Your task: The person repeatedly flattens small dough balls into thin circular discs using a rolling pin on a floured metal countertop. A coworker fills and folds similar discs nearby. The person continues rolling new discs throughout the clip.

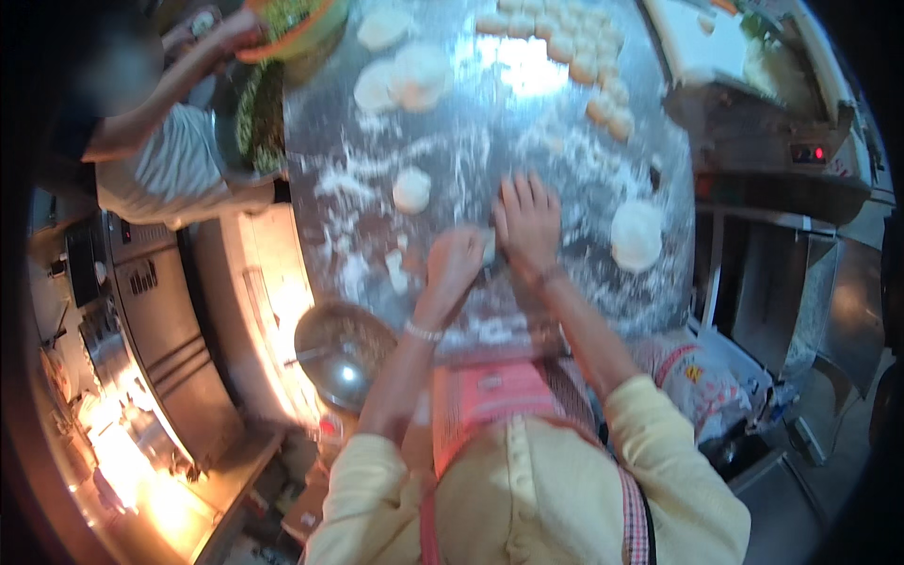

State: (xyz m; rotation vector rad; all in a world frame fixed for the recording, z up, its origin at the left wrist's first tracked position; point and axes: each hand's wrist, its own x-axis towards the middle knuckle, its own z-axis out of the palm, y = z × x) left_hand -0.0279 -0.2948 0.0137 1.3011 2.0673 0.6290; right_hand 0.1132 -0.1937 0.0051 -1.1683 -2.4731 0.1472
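On the floured metal worktop, my left hand is curled beside a small pale piece, probably dough, mostly hidden by the fingers; whether it grips this piece is unclear. My right hand lies palm down just right of it, fingers extended, and what is under the palm is hidden. A round dough piece sits beyond my left hand, with dough scraps nearer me. A flattened dough disc lies to the right. Several rolled discs overlap at the far left.
Many small dough balls stand in rows at the far right. A metal bowl is at the near left edge. Another person's arm reaches to an orange bowl of chopped greens, above a larger bowl of filling.
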